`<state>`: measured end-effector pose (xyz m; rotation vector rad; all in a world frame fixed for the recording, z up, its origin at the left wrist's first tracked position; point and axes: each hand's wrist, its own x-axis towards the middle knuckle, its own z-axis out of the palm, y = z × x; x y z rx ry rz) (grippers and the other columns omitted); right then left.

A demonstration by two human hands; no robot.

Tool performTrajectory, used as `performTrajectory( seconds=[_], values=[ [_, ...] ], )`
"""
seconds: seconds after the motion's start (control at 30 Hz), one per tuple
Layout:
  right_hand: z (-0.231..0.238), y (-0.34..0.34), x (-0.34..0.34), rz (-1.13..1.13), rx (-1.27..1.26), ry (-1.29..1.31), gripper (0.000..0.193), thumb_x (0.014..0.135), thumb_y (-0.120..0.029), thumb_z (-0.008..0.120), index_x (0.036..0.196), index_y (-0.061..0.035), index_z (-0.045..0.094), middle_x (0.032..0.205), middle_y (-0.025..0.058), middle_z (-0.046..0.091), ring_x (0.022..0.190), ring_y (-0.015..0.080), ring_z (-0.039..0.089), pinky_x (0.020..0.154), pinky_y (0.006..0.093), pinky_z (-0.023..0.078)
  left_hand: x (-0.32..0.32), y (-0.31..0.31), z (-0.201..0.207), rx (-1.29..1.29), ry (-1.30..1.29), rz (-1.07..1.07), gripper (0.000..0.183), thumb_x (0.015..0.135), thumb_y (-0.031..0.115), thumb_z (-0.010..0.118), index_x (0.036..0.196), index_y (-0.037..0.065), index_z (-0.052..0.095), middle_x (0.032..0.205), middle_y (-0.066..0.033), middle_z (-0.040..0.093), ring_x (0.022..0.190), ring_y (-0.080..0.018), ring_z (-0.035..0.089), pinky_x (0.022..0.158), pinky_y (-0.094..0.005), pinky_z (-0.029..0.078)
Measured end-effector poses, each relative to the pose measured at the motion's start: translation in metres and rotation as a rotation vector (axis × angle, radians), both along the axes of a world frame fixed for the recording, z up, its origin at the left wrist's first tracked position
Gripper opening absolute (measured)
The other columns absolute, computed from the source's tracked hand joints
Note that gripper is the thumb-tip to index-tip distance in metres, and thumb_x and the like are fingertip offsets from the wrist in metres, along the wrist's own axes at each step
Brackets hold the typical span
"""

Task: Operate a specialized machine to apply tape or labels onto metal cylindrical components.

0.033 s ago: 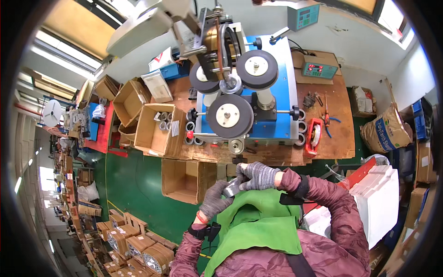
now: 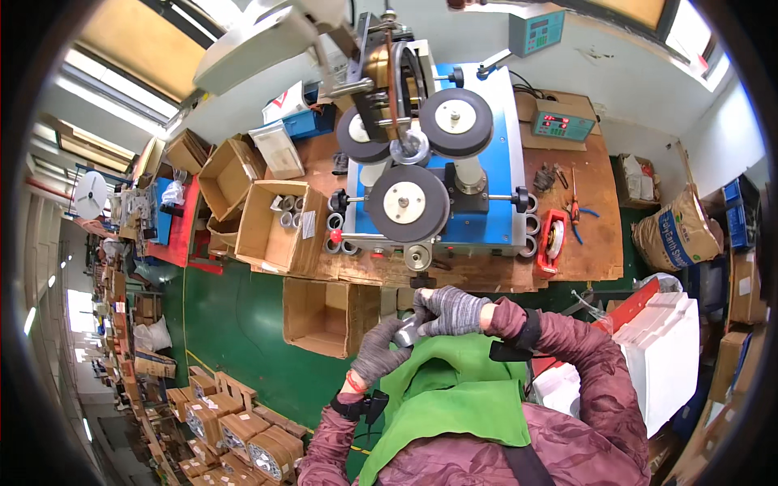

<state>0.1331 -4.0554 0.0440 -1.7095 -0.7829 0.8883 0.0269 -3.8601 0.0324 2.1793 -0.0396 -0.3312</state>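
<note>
In front of my green apron, my gloved hands hold a small silvery-grey ring between them. My left hand has its fingers closed on the ring's near left side. Against its upper right side, the fingers of my right hand are bent and closed. The gloves hide part of the ring. Just beyond my hands is the front of a blue winding machine with black rollers. Another metal ring sits upright among those rollers.
Similar rings stand on the wooden bench on both sides of the machine. A cardboard box at left holds several more. Below the bench edge is an open carton. A red tape dispenser and pliers lie at right.
The ring has tilted slightly between my fingers. Both hands keep nearly the same place, and the whole view has shifted a little.
</note>
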Motion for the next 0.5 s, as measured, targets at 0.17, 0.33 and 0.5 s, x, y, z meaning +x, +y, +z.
performTrajectory(
  seconds=[0.17,0.33,0.5],
  values=[
    [0.018,0.044,-0.002,0.041,-0.29,-0.193,0.041,0.067,-0.037,0.069,0.082,-0.0018,0.054,0.072,0.0176,0.059,0.07,0.0335,0.058,0.061,0.0393,0.045,-0.004,0.034,0.004,0.075,-0.111,-0.09,0.043,0.061,0.015,0.07,0.1,0.004,0.055,0.088,-0.0132,0.058,0.08,-0.0256,0.058,0.073,-0.0328,0.046],
    [-0.047,0.045,-0.002,0.04,-0.41,-0.027,0.055,0.063,-0.051,0.069,0.083,-0.0017,0.057,0.076,0.0156,0.061,0.073,0.0293,0.059,0.063,0.0397,0.046,-0.001,0.096,-0.027,-0.29,0.042,-0.152,0.044,0.065,0.012,0.068,0.105,0.005,0.051,0.088,-0.0071,0.056,0.083,-0.0176,0.055,0.074,-0.029,0.044],
    [-0.119,0.029,-0.031,-0.114,-0.675,0.18,0.047,0.063,-0.04,0.073,0.088,-0.0025,0.058,0.077,0.013,0.061,0.068,0.0214,0.057,0.063,0.0334,0.046,0.034,0.18,-0.023,-0.745,0.225,0.212,0.047,0.067,0.015,0.072,0.108,0.004,0.052,0.09,-0.0003,0.055,0.084,-0.0097,0.051,0.077,-0.0266,0.044]
  ],
)
